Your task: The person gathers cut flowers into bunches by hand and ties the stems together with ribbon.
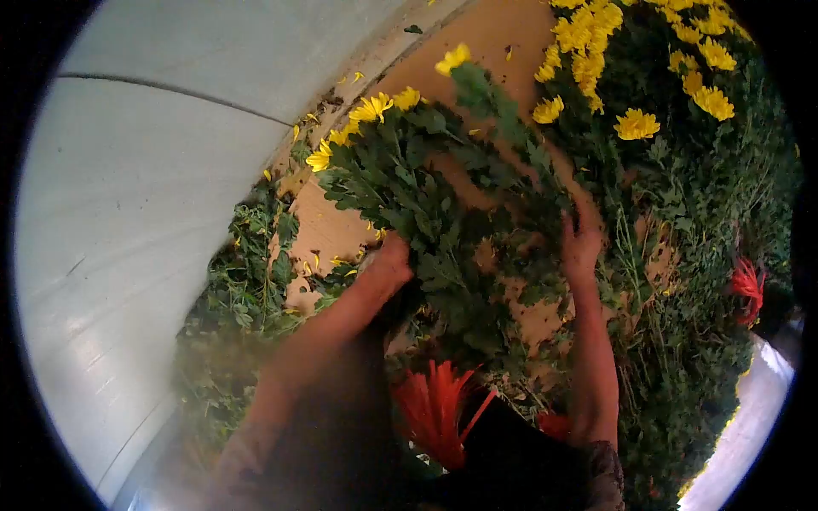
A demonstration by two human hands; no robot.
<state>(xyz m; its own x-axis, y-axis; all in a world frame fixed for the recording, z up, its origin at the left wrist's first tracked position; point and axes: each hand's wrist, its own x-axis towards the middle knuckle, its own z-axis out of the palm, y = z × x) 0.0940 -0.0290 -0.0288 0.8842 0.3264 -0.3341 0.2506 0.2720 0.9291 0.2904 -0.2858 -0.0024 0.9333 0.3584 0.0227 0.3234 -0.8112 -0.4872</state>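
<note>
Landmark = the bunch (pixel 424 209), leafy green stems with yellow flowers (pixel 372 108) at the far end, held out in front of me between my forearms. My left hand (pixel 389 258) is on the bunch's left edge, curled round its stems; fingers mostly hidden by leaves. My right hand (pixel 583 238) is right of the bunch, thumb and fingers pinching a single stem (pixel 487 95). That stem slants up and left, blurred, its one yellow bloom (pixel 453 60) beyond the bunch's far end.

Right of the bunch, past my right hand: big pile (pixel 673 183) of the same leafy stems, yellow heads at its far side. Red tuft (pixel 747 289) near the pile's right edge, pale sheet (pixel 740 434) nearer to me than that. Closer to me than the bunch, another red tuft of strips (pixel 433 409) sits against dark cloth (pixel 511 464).

Left of the bunch: loose leaves (pixel 243 277), and a few stray petals (pixel 336 260) just beside my left hand. Tan surface (pixel 319 217) shows under it all. Farther left of the bunch, a large pale panel (pixel 128 221), dark seam across it.
</note>
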